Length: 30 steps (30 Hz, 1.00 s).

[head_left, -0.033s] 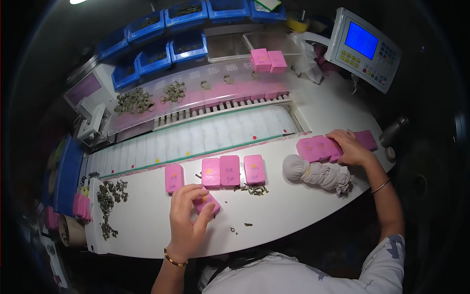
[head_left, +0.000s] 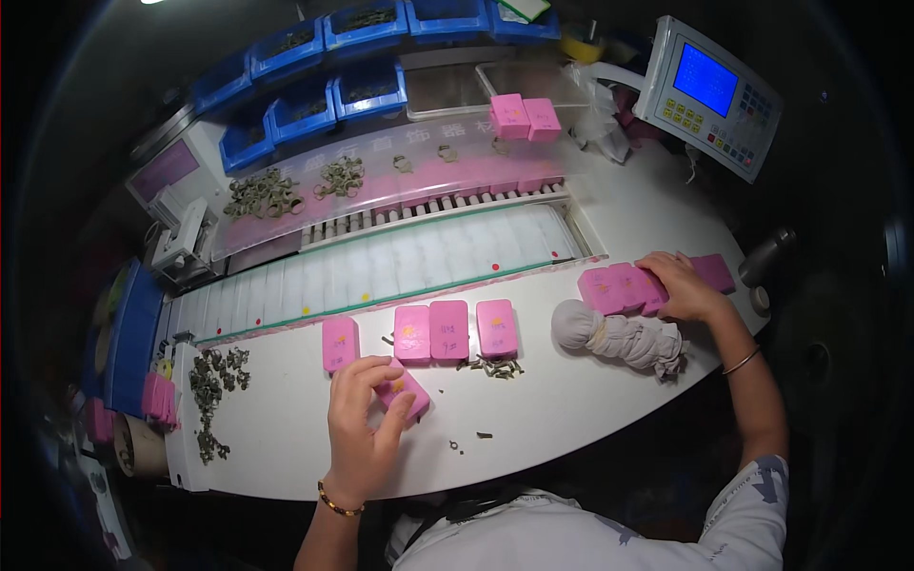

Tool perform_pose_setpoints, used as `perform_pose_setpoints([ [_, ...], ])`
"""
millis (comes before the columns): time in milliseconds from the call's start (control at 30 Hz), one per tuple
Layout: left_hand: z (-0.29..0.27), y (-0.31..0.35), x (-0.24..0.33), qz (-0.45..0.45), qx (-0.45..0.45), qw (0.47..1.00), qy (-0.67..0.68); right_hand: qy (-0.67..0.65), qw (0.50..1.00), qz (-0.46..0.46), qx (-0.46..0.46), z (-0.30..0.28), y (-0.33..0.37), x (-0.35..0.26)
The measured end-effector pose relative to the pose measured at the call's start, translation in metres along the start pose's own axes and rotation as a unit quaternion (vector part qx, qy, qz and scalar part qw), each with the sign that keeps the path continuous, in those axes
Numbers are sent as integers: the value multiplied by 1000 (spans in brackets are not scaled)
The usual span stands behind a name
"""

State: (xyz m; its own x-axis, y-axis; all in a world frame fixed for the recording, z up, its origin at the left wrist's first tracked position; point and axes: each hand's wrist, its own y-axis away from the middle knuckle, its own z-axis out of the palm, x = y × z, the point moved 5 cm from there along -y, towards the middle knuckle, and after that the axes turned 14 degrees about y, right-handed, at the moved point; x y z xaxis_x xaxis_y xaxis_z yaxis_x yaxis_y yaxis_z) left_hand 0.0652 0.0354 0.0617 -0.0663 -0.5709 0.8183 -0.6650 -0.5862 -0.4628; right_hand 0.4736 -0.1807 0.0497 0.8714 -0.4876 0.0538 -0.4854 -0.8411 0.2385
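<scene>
so the left hand [head_left: 354, 419] is pinching a loose pink block [head_left: 407, 384] between thumb and fingers, making it the nearer hand; the block is sitting up-right of the palm, long axis slanting from upper left to lower right. the right hand [head_left: 684, 291] is curling over a row of pink blocks [head_left: 609, 289], fingertips hiding, can't tell its grip

Your pink blocks [head_left: 409, 387] look matt and smooth; your white worktop [head_left: 286, 462] is smooth with a faint sheen. You have a bundle [head_left: 647, 350] of wrinkled, matt cloth, bins [head_left: 373, 104] of glossy blue plastic, dull, rough-looking metal rings [head_left: 262, 195] and a shiny metal bangle [head_left: 743, 361].
</scene>
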Motion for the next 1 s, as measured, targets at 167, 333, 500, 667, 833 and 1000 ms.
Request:
perform_pose_setpoints([
  [167, -12, 8, -6, 3, 25, 999, -46, 86, 996, 1, 15, -5, 3, -15],
  [333, -7, 14, -8, 21, 3, 995, -101, 88, 989, -14, 121, -38, 16, -59],
  [500, -2, 21, -13, -9, -14, 988, -153, -22, 962, -154, 226, -56, 7, -163],
  [667, -6, 23, -19, -34, -37, 986, -156, -100, 949, -252, 163, -36, -5, -217],
  [833, -15, 29, -24, -76, -42, 985, -150, -137, 941, -257, 172, -24, -18, -231],
  [1000, -18, 31, -24, -86, -34, 982, -164, -141, 933, -260, 204, -26, -19, -254],
])
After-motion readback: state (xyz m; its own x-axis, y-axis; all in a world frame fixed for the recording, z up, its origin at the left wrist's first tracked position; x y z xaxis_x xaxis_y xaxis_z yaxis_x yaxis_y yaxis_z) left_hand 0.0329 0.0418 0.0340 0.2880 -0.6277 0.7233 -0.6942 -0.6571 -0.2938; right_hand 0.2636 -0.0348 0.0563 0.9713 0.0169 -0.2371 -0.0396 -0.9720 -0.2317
